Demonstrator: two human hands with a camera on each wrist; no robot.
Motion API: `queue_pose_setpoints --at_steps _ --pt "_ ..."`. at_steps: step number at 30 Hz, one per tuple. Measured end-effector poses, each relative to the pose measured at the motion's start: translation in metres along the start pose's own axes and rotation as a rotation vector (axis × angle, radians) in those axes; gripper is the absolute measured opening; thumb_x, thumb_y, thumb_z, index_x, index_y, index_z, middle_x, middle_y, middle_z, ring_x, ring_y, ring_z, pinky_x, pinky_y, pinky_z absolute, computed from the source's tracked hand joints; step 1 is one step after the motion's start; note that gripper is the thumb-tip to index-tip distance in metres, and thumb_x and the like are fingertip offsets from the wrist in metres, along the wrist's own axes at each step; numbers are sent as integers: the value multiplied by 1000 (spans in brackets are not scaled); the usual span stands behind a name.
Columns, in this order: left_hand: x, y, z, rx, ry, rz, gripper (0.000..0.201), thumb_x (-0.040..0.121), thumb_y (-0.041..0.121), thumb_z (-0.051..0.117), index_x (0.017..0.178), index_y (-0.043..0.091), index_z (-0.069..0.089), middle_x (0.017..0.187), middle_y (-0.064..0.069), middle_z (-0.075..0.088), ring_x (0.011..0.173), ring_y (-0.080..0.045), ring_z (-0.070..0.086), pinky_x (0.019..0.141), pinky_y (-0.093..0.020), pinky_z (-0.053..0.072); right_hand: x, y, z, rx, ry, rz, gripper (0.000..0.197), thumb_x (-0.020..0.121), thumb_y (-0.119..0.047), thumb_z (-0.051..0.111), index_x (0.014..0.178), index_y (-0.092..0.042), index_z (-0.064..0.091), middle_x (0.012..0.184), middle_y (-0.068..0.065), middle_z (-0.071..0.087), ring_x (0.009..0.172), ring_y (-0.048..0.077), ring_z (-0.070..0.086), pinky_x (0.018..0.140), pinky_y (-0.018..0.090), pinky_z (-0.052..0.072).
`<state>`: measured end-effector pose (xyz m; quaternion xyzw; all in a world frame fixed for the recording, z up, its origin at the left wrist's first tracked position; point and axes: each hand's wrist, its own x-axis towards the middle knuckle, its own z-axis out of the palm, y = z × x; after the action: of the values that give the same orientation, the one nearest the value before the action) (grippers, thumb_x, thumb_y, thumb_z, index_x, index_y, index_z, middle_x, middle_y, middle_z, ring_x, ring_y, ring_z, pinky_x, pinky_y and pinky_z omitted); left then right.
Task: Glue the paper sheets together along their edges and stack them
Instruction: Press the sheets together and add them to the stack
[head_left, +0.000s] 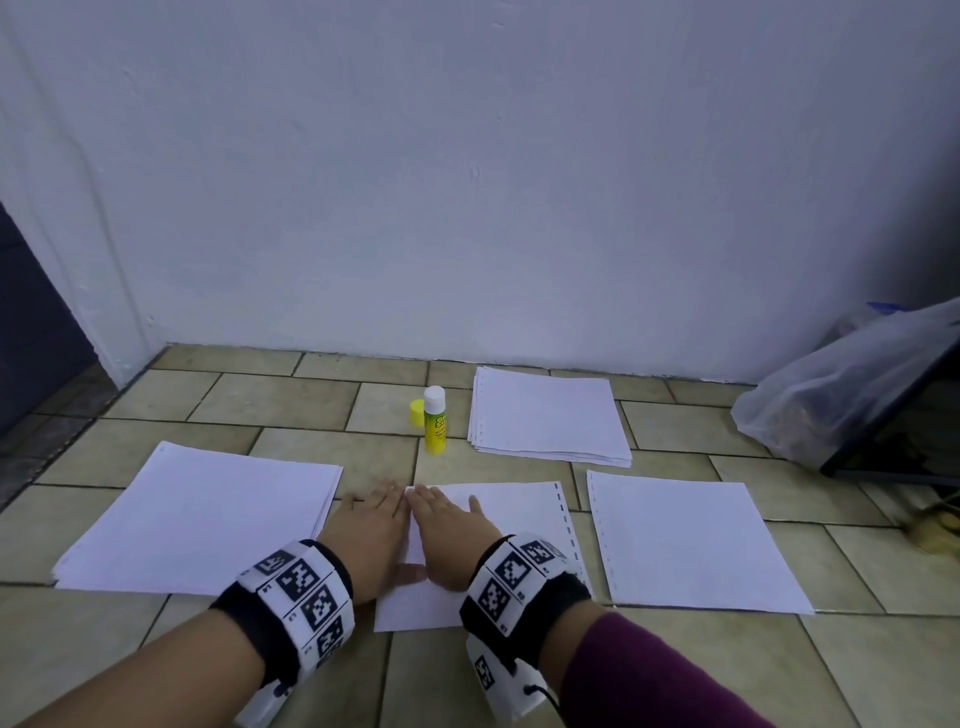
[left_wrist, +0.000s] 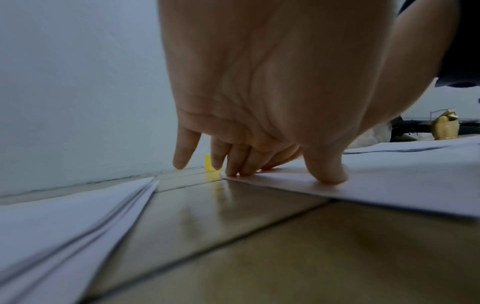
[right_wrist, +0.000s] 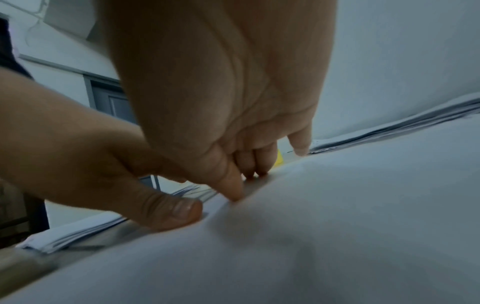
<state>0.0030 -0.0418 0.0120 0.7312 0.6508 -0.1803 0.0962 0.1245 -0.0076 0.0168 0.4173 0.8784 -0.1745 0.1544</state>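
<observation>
A white punched sheet lies on the tiled floor in front of me. My left hand and right hand lie side by side with straight fingers, pressing down on its left edge. In the left wrist view my left fingertips and thumb touch the sheet's edge. In the right wrist view my right fingers press the paper. An uncapped yellow glue stick stands behind, its yellow cap beside it. Paper stacks lie left, back and right.
A white wall rises just behind the back stack. A plastic bag leans on a dark object at the right. A dark doorway opens at the left. Bare tiles lie near me.
</observation>
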Motion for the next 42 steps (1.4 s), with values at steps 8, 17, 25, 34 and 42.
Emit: queue_pose_setpoints --at_steps 8,17,25,34,42 --pt "2 -1 1 65 -87 -14 90 94 64 31 152 7 -7 161 -8 -9 149 -20 -7 120 -46 7 -22 42 4 110 -30 84 63 102 -31 32 153 -16 -2 161 -2 -5 147 13 5 118 45 -3" --pt "3 -6 -6 67 -81 22 94 90 67 38 153 6 4 161 -8 -4 148 -21 -8 119 -50 4 -49 91 -11 174 47 351 55 92 -44 55 134 -14 35 128 9 55 120 27 51 109 40 30" --pt "-2 23 -21 147 22 -25 62 95 54 43 135 7 49 155 -14 16 146 -31 7 115 -52 16 -34 67 -12 -205 57 331 69 83 -40 68 137 -12 37 137 14 33 132 31 26 104 45 33" --pt "-7 20 -7 -133 67 221 46 94 29 52 137 16 41 136 -1 39 123 -20 43 96 -35 43 -18 38 -6 -56 120 244 43 94 -18 49 135 -9 38 134 16 39 124 31 38 97 43 41" --pt "-1 7 -11 -212 121 68 78 85 47 64 145 14 27 151 -3 27 136 -18 32 107 -32 36 -1 18 0 -61 112 128 49 92 -14 56 137 -11 37 140 8 37 132 27 35 101 47 34"
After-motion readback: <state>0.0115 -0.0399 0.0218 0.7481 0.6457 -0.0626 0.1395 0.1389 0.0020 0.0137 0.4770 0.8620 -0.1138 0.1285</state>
